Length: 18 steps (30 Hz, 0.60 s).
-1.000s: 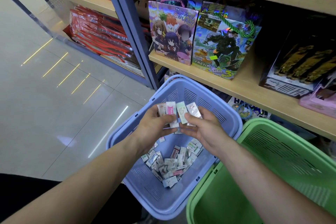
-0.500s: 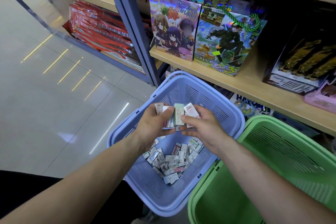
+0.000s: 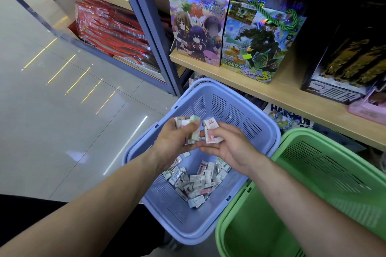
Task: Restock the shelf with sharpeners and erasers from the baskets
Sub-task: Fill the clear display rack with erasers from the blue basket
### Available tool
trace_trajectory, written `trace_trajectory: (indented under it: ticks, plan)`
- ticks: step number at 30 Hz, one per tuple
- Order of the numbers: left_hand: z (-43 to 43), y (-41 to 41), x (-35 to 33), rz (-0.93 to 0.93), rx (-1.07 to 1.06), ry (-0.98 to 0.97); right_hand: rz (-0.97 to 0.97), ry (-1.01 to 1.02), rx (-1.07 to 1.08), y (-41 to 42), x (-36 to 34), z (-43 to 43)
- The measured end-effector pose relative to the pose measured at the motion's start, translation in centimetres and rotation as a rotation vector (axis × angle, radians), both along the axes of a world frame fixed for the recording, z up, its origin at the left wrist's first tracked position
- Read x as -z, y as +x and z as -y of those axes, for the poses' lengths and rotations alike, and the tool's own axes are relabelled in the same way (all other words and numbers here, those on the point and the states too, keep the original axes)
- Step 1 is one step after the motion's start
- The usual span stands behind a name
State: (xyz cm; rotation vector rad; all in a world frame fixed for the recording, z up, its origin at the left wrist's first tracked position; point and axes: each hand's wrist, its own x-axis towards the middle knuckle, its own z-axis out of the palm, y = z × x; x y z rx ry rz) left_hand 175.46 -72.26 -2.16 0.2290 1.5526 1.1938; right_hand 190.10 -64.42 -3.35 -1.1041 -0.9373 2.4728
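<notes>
over the blue basket [image 3: 229, 108], the left hand [image 3: 177, 142] clamps a fan of wrapped erasers [image 3: 193, 129]; the right hand [image 3: 229, 148] pinches a few more. a loose pile [image 3: 196, 183] lies on the basket floor. the gathering step looks in hand; next, a steady carry to the wooden shelf [image 3: 292, 98].

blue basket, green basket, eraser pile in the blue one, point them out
blue basket [image 3: 229, 110], head view, on its slotted far wall
green basket [image 3: 334, 173], head view, on its inner side wall
eraser pile [image 3: 196, 183], head view, on a wrapped eraser mid-pile

Blue basket [image 3: 229, 115] open on top, gift bags [image 3: 198, 27] crowding shelf [image 3: 282, 94] front
</notes>
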Motion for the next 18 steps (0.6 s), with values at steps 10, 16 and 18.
trace_trajectory:
  ticks: [10, 16, 18]
  plan:
    - [-0.1, -0.8, 0.9, -0.061, -0.01, -0.033, 0.083, 0.17, 0.011, -0.1, 0.9, 0.3]
    - [-0.6, -0.1, -0.3, -0.094, 0.036, -0.013, 0.086, 0.252, 0.035, 0.3, 0.1, 0.6]
    - [-0.9, 0.5, -1.0, -0.103, 0.051, -0.01, 0.135, 0.279, 0.07, 0.8, -0.5, 0.6]
